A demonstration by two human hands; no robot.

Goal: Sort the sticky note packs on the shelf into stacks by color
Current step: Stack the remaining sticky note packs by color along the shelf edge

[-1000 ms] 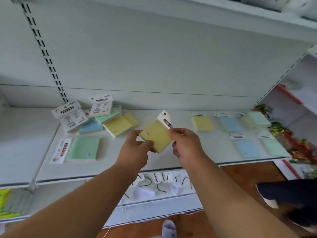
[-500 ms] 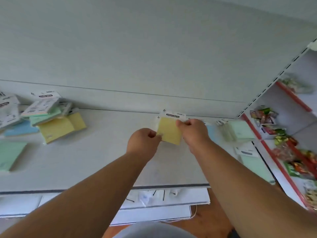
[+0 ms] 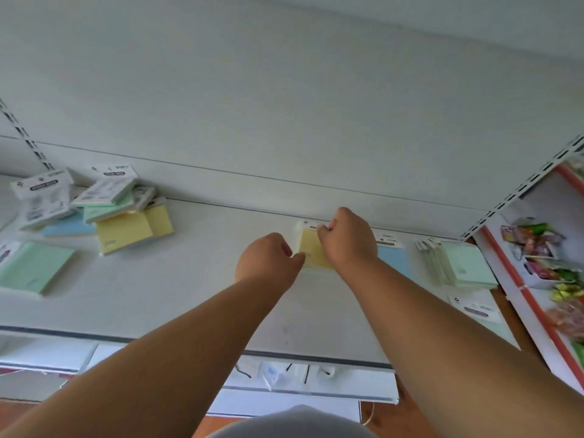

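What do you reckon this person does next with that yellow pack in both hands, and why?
Probably let go. Both the left hand and the right hand pinch the yellow pack, which sits low at the back of the shelf, seemingly at the yellow spot beside the blue pack. Then reach for the mixed pile on the left, which is not sorted yet.
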